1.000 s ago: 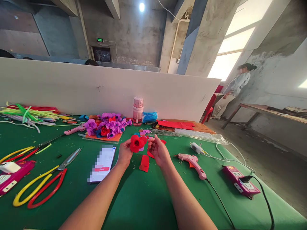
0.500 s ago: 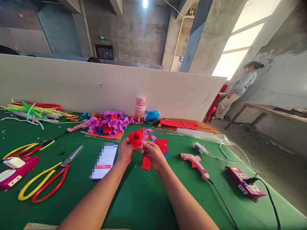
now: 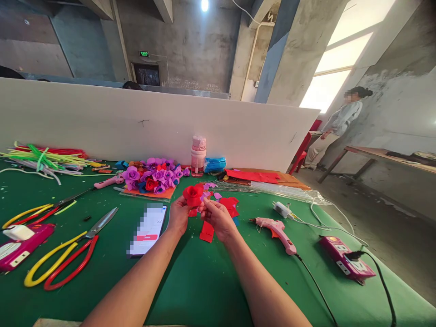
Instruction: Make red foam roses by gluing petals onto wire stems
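A red artificial rose (image 3: 193, 195) is held up over the middle of the table, its layered petals facing me. My left hand (image 3: 179, 213) pinches it from the left and below. My right hand (image 3: 218, 218) has its thumb and fingertips pressed together at the rose's right edge; whether they grip a petal is too small to tell. Behind and below the right hand lie loose red petals (image 3: 230, 206) and a red square piece (image 3: 206, 231). Several purple, red and blue roses (image 3: 160, 176) are heaped behind the left hand.
A pink glue gun (image 3: 277, 230) lies right, its cord running to the front. Scissors (image 3: 85, 240) and a phone (image 3: 148, 231) are at left. Power strips (image 3: 347, 261) sit at both sides. A pink bottle (image 3: 198, 156) stands before a white partition (image 3: 163, 118). A person (image 3: 337, 127) stands far right.
The rose has tilted slightly between my hands, and my right fingertips have shifted a little at its edge. The camera view has drifted slightly. The number on the phone has changed.
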`<move>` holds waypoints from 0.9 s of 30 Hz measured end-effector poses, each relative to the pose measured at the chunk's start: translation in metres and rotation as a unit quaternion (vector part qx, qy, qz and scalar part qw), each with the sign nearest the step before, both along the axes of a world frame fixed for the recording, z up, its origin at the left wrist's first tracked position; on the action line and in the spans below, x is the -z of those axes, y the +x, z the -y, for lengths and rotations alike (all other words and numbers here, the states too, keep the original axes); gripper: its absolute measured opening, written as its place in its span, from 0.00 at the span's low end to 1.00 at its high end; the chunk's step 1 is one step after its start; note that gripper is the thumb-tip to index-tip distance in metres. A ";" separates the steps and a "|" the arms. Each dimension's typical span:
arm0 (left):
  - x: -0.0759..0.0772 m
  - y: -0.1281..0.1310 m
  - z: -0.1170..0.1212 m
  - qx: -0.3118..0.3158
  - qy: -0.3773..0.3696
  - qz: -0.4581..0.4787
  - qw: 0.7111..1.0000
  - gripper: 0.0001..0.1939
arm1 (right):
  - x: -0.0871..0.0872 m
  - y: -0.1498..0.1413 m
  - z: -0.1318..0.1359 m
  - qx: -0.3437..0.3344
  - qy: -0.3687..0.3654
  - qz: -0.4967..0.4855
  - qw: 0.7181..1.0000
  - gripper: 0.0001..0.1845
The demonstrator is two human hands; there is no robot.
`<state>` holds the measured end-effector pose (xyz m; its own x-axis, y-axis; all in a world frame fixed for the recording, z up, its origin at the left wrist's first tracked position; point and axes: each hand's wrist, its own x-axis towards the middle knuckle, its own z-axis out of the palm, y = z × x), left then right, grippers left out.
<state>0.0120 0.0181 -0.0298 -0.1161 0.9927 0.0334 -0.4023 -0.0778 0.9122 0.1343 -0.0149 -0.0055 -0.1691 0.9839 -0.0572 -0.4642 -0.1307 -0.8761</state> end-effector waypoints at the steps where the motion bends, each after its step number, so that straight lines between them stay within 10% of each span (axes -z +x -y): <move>1: 0.000 0.000 0.000 0.001 0.003 -0.001 1.000 0.11 | 0.000 0.000 0.001 -0.006 0.008 0.007 1.000 0.18; 27: 0.002 0.002 0.005 0.051 0.039 -0.023 0.998 0.11 | 0.002 0.004 -0.003 -0.028 -0.094 -0.102 0.990 0.09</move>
